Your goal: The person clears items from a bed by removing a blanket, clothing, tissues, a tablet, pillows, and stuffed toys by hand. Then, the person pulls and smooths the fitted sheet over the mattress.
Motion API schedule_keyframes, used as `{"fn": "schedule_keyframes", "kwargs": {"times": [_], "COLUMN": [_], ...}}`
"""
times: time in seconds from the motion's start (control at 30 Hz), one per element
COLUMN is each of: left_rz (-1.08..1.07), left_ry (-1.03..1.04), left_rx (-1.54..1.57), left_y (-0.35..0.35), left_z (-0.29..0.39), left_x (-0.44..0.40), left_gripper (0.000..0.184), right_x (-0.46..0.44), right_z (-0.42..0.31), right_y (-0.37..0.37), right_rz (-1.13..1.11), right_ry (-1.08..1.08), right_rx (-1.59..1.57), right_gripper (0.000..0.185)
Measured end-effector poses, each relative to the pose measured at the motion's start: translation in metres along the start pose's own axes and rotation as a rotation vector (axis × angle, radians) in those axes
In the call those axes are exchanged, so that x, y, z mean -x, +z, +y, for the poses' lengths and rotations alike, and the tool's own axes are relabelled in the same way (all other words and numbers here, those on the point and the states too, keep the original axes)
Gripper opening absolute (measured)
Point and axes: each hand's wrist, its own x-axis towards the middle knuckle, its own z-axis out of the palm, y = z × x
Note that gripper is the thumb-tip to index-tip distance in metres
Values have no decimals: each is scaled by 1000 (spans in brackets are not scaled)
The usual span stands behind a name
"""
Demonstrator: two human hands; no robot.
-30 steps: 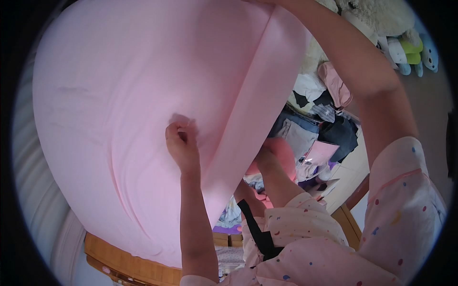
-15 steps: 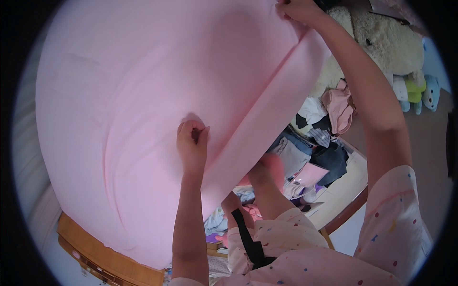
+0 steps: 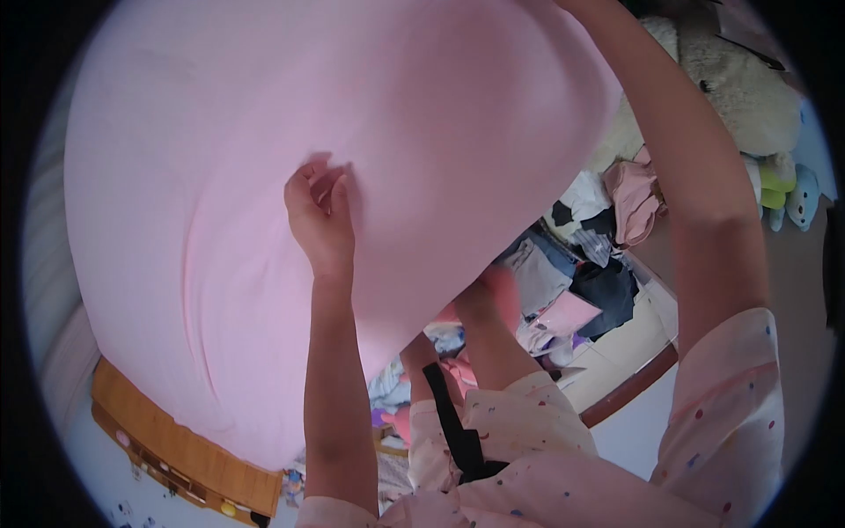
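A large pink sheet [image 3: 229, 176] spreads over the bed and fills the left and middle of the view. My left hand [image 3: 321, 220] rests on or just over it, fingers loosely curled and thumb apart, with nothing seen between them. My right forearm [image 3: 669, 141] stretches up past the sheet's right edge. The right hand itself lies beyond the top of the frame, so its hold is hidden. Near my left hand the cloth is fairly smooth, while a long crease runs at the lower left.
Mixed clothes [image 3: 537, 273] lie in a pile below the sheet's right edge, near my legs. Plush toys [image 3: 748, 97] sit at the upper right, a small blue one [image 3: 803, 198] among them. A wooden cabinet [image 3: 185, 440] stands at the lower left.
The folded-over strip along the sheet's right edge is now laid out flat. My left hand has moved up and left, its fingers loosened. My right hand has gone out of view upward.
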Motion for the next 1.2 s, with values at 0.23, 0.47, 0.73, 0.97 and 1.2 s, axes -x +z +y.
{"fn": "schedule_keyframes", "kwargs": {"times": [0.23, 0.47, 0.73, 0.97, 1.2], "left_rz": [-226, -710, -639, -843, -1195], "left_ry": [315, 288, 377, -184, -553], "left_rx": [-590, -779, -773, -433, -606], "left_y": [-51, -55, -51, -15, 18], "left_z": [-46, -108, -96, -52, -63], "left_x": [141, 225, 220, 144, 105], "left_gripper": [36, 56, 56, 28, 47], "right_x": [215, 279, 274, 280, 332], "right_z": [-154, -106, -118, -109, -191], "right_y": [-6, 38, 38, 38, 62], "right_rz": [-38, -439, -410, -392, -218], "right_ry": [-109, -210, -252, -188, -84], "right_rx": [10, 204, 270, 247, 193], "right_gripper": [41, 68, 72, 69, 58]}}
